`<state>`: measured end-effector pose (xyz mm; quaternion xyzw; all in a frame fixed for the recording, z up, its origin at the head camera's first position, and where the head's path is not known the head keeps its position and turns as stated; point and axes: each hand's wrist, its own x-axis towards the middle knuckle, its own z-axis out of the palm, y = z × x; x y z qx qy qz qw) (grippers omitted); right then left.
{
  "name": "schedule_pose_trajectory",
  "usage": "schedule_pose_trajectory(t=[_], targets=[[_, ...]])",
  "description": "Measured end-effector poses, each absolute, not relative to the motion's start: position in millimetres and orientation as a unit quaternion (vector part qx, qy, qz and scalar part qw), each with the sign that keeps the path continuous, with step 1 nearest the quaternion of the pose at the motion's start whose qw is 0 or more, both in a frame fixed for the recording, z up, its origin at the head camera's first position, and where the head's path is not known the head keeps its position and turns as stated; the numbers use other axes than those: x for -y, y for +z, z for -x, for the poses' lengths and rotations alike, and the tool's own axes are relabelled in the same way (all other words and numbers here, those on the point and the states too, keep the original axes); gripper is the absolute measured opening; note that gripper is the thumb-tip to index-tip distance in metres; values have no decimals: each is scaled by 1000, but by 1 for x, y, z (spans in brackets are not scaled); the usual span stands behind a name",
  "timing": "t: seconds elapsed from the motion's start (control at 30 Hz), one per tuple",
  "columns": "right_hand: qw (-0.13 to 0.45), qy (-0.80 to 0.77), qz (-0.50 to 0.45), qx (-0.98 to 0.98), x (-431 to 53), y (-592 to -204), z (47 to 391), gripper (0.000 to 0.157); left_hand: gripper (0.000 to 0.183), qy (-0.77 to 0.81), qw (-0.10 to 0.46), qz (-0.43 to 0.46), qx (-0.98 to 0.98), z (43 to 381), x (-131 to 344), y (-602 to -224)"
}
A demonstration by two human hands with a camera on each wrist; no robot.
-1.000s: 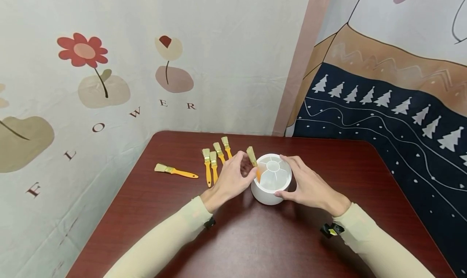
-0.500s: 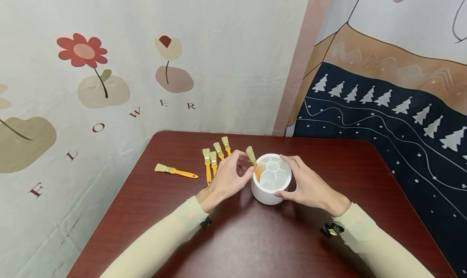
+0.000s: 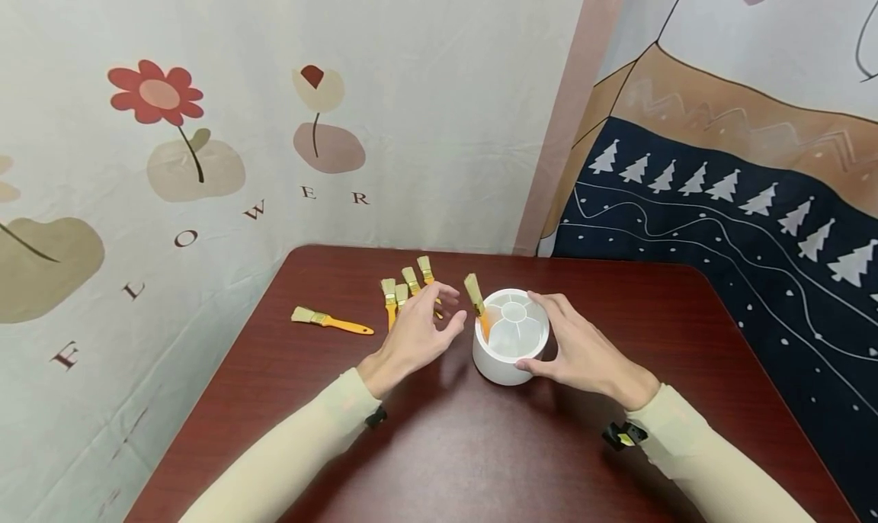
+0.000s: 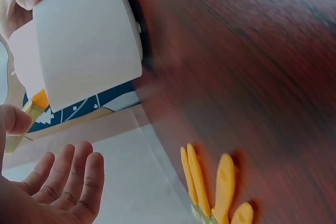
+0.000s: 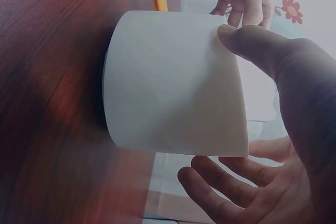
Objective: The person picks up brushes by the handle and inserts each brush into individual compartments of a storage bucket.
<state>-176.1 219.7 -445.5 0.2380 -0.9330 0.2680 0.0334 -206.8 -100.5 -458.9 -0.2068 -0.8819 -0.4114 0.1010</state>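
A white round brush holder (image 3: 504, 370) with divided compartments stands on the table. My right hand (image 3: 590, 351) grips it from the right, thumb at the near rim and fingers round the far side. One flat paintbrush (image 3: 473, 290) leans in a left compartment, orange handle down and pale bristles up. To the left of the holder, my left hand (image 3: 414, 336) is apart from that brush, its fingers relaxed and holding nothing. The left wrist view shows those fingers (image 4: 65, 177) spread below the holder (image 4: 89, 40). In the right wrist view the right thumb (image 5: 252, 40) presses the holder's rim.
Several more orange-handled paintbrushes (image 3: 389, 290) lie at the table's back, partly covered by my left hand. A single paintbrush (image 3: 343, 325) lies apart at the left. The dark red table (image 3: 453, 462) backs onto a printed curtain (image 3: 439, 126).
My left hand has let go of the paintbrush in the holder and drawn back to the left, fingers opening. The brush stays leaning there. The right hand and holder have not moved.
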Motion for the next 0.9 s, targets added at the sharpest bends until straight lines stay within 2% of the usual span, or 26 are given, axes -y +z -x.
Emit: schedule_pose_trajectory(t=[0.9], targets=[[48,261,-210,941,-211,-445,169,116,24,-334,121,174,918,209,153,-471]])
